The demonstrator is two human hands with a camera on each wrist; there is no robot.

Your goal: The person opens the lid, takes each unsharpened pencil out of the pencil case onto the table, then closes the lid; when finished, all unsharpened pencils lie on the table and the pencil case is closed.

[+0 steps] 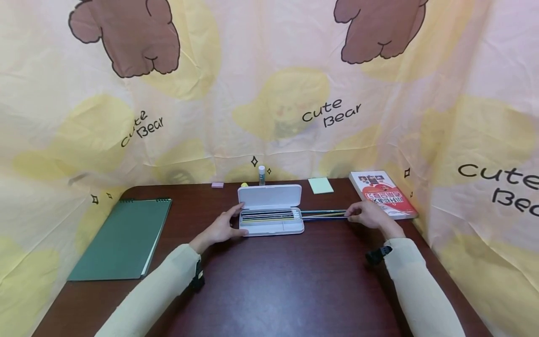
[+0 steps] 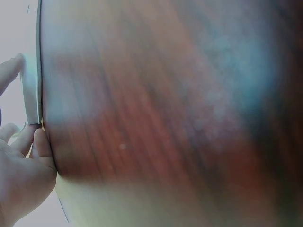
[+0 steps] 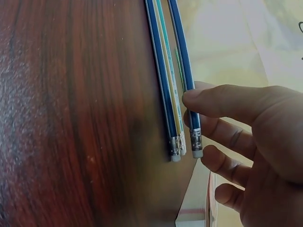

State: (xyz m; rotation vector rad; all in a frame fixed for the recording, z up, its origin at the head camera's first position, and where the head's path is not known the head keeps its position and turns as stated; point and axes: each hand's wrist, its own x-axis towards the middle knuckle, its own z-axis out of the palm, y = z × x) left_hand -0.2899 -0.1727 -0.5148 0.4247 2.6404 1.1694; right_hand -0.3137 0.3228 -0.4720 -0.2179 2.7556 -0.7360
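An open white pencil case [image 1: 269, 196] lies on the table with its lid raised at the back. Several pencils [image 1: 265, 215] lie in its upper compartment; the front compartments look bare. My left hand [image 1: 219, 228] holds the case's left end between thumb and fingers. To the right of the case, my right hand [image 1: 368, 214] pinches a dark blue pencil [image 3: 186, 71] near its white eraser end. Beside it on the table lie other pencils [image 3: 164, 90], one dark blue, one light blue. Their far ends reach toward the case's right side.
A green spiral notebook [image 1: 122, 238] lies at the left. Along the back are a pink eraser [image 1: 217, 185], a glue stick [image 1: 262, 175] and pale green sticky notes [image 1: 320, 186]. A red and white book [image 1: 383, 194] lies just behind my right hand. A printed curtain [image 1: 252, 103] surrounds the table.
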